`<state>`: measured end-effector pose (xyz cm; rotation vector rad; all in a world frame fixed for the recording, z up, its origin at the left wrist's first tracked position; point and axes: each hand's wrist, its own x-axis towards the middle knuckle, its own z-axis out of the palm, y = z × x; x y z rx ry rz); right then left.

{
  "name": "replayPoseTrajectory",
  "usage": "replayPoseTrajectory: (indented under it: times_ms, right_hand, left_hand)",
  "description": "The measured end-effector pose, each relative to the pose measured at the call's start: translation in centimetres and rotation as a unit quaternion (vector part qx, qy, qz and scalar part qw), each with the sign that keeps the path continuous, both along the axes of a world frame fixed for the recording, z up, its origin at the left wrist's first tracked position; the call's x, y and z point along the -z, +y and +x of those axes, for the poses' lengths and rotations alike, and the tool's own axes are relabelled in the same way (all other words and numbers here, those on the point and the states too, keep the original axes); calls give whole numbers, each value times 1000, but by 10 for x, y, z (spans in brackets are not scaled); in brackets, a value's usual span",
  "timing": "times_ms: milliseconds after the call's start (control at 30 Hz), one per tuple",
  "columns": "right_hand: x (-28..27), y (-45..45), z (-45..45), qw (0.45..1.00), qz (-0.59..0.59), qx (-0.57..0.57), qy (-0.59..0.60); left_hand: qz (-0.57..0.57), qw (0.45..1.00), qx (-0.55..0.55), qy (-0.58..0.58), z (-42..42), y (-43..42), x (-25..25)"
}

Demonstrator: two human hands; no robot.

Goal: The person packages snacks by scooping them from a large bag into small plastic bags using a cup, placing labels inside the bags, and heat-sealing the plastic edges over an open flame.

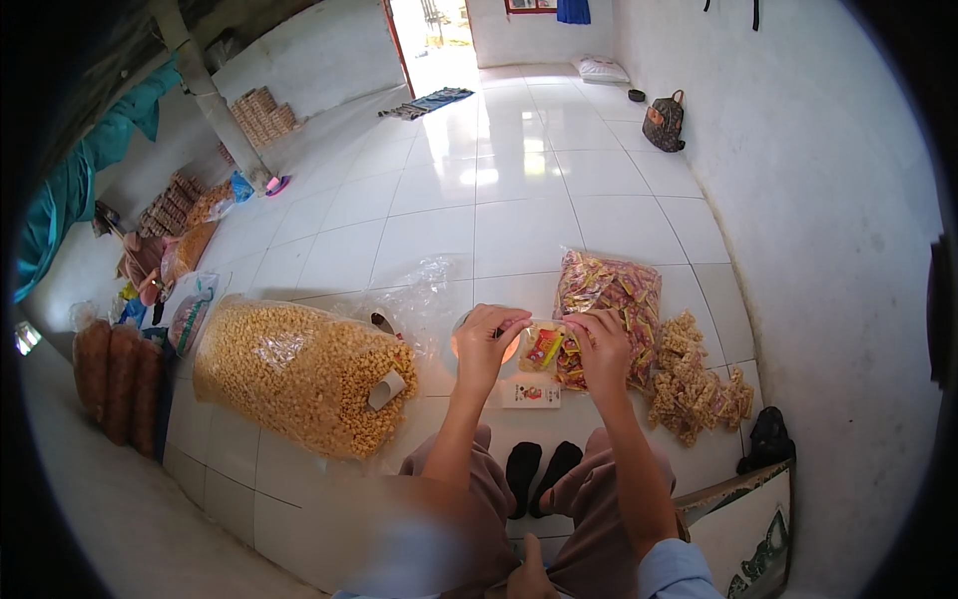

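Note:
Between my two hands hangs a small clear packet (540,347) with a red and yellow label and pale snack pieces inside. My left hand (487,339) pinches its top left corner, and my right hand (603,344) pinches the top right. Beneath the packet a white card (531,396) with a printed figure lies on the floor. Just behind my right hand is a large clear bag of red and yellow sachets (609,285). An orange-lit round object (512,350) shows partly behind my left hand.
A big open bag of yellow snack pieces (289,369) with a white scoop (386,390) lies at left. Filled packets (689,384) are heaped at right. Another person (147,262) sits at far left. A backpack (664,122) leans on the right wall.

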<state>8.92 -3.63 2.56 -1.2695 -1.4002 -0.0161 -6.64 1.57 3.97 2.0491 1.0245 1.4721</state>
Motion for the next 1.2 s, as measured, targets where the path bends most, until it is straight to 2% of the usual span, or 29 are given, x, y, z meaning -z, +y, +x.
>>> replayPoseTrajectory:
  times_ms: [167, 233, 300, 333, 467, 533, 567, 700, 800, 867, 1000, 1067, 1100, 1167, 1200]
  right_hand:
    - [3, -1, -3, 995, -19, 34, -93]
    - [-4, -3, -4, 992, -10, 51, -119]
    - [-6, -3, -4, 987, 0, 69, -145]
    - [-4, -3, -3, 987, -12, 43, -155]
    - [-5, -3, -1, 981, -37, 15, -191]
    - [-3, -1, -4, 978, -21, 15, -208]
    - [-1, -1, -4, 975, -12, 16, -221]
    - [-2, -4, -6, 975, -7, 6, -223]
    - [-6, -9, -4, 976, -8, 5, -215]
    - [-5, -10, -3, 980, -15, 1, -199]
    - [1, -9, -9, 988, -30, -14, -150]
    - [0, -7, -17, 991, -67, -109, 48]
    - [1, -4, -18, 990, -66, -112, 45]
    - [0, 4, -20, 960, -130, -195, 151]
    - [-5, 4, -24, 960, -135, -197, 149]
  left_hand:
    - [2, 999, -1, 53, -2, -2, -2]
    - [10, 994, 14, 111, -6, 1, 2]
    - [-12, 995, 43, 93, -8, 5, 11]
    - [-33, 994, 72, 75, -9, 6, 14]
    - [-11, 996, 54, 70, -3, -1, 4]
    - [-15, 988, 116, 99, 1, -4, -2]
    - [17, 986, 118, 120, 3, -2, 3]
    - [10, 982, 127, 138, 1, 5, 19]
    - [-2, 989, 129, 75, -1, 1, 13]
    - [-77, 985, 125, 89, -4, -3, 9]
    - [-47, 990, 122, 50, -10, -3, 14]
    - [-117, 986, 112, 27, -17, -5, 12]
    - [-115, 987, 109, 24, -21, -6, 9]
    - [-127, 987, 92, -18, -29, -8, 1]
    - [-131, 987, 89, -21, -34, -8, -3]
